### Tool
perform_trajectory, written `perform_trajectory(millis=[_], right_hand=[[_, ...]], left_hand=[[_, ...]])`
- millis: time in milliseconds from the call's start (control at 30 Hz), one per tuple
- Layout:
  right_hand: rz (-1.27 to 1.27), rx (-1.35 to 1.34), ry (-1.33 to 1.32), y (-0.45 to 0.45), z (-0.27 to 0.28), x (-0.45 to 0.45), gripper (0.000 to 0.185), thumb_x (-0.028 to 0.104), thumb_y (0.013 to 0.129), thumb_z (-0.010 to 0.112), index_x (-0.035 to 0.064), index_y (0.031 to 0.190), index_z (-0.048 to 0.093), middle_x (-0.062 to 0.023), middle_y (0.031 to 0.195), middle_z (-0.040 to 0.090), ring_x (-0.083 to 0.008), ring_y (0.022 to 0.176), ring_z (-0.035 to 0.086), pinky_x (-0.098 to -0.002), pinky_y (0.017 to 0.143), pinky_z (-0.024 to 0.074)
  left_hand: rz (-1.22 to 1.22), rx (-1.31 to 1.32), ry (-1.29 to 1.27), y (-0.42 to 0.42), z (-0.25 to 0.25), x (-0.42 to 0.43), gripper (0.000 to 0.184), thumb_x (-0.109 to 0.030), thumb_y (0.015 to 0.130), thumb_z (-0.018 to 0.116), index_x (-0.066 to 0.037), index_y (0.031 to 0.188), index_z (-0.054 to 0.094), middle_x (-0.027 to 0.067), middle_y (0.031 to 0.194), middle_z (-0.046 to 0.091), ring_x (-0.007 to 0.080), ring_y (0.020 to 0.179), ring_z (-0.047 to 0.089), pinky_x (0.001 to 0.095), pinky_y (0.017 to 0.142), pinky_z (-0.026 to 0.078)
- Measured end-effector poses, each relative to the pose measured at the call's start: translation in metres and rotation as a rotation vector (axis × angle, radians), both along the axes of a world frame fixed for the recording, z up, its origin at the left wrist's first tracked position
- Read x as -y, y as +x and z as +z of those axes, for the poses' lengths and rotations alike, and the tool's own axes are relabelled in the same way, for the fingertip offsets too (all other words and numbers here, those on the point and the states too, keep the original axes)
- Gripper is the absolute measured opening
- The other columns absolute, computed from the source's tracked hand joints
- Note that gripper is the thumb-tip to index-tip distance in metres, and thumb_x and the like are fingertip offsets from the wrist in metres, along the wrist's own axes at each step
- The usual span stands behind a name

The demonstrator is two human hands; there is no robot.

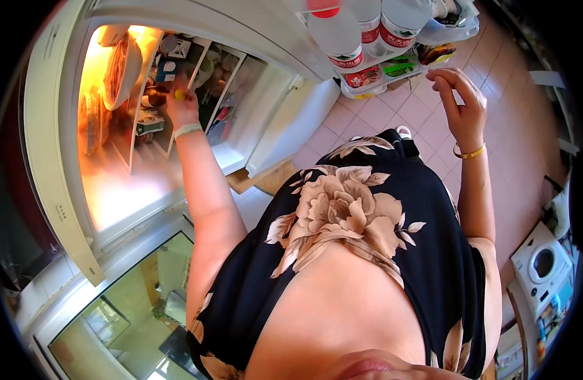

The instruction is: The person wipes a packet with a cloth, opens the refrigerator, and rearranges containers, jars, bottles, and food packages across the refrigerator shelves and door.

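Observation:
Inside the lit fridge, my left hand [182, 107] reaches between the shelves, its fingers closed around what looks like a dark brown bottle [154, 96] with a yellow cap [179, 94]. Motion blur and the shelf's shade hide part of this grip. A green and white box [150, 123] sits close to that hand. To the left, a large pale bowl [123, 73] stands on a shelf. My right hand [459, 104] hangs in the air beside the door racks, its fingers loosely bent and apart, with nothing visible in them.
The fridge door racks hold several large clear bottles with red labels [398, 28], a red packaged tub [362, 77] and small packets [435, 53]. White shelf edges [139, 104] border my left arm. A tiled floor [367, 117] and a white washing machine [542, 266] lie beyond.

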State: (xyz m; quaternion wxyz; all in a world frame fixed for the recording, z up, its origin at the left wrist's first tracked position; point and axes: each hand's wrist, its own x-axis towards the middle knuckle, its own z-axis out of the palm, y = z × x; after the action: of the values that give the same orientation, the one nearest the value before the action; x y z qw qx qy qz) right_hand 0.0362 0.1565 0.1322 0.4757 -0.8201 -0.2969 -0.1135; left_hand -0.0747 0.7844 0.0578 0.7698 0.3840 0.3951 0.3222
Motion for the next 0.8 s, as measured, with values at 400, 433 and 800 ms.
perform_trajectory(millis=[400, 433, 800], right_hand=[[0.017, -0.118, 0.065, 0.0, -0.028, 0.015, 0.009, 0.004, 0.094, 0.066, -0.0005, 0.101, 0.071, -0.0069, 0.089, 0.073, -0.0145, 0.074, 0.069, -0.0249, 0.069, 0.0541], [0.025, -0.101, 0.062, 0.001, -0.026, 0.013, 0.009, 0.004, 0.094, 0.066, -0.0006, 0.101, 0.071, -0.0068, 0.089, 0.073, -0.0146, 0.074, 0.069, -0.0248, 0.069, 0.0539], [0.03, -0.128, 0.033, -0.002, -0.024, 0.019, 0.009, 0.002, 0.095, 0.064, -0.0011, 0.101, 0.071, -0.0084, 0.088, 0.072, -0.0151, 0.074, 0.068, -0.0256, 0.068, 0.0534]], left_hand=[[-0.031, 0.064, 0.02, -0.061, 0.018, 0.018, 0.015, -0.02, 0.104, 0.041, -0.006, 0.103, 0.046, 0.008, 0.084, 0.053, 0.0156, 0.067, 0.049, 0.0292, 0.061, 0.042], [-0.024, 0.064, 0.021, -0.061, 0.018, 0.013, 0.015, -0.02, 0.104, 0.041, -0.006, 0.103, 0.046, 0.008, 0.084, 0.053, 0.0156, 0.067, 0.049, 0.0292, 0.061, 0.042], [-0.068, -0.043, -0.053, -0.037, 0.003, -0.025, 0.014, -0.017, 0.103, 0.048, -0.004, 0.108, 0.046, 0.0114, 0.093, 0.055, 0.02, 0.076, 0.054, 0.0311, 0.065, 0.045]])
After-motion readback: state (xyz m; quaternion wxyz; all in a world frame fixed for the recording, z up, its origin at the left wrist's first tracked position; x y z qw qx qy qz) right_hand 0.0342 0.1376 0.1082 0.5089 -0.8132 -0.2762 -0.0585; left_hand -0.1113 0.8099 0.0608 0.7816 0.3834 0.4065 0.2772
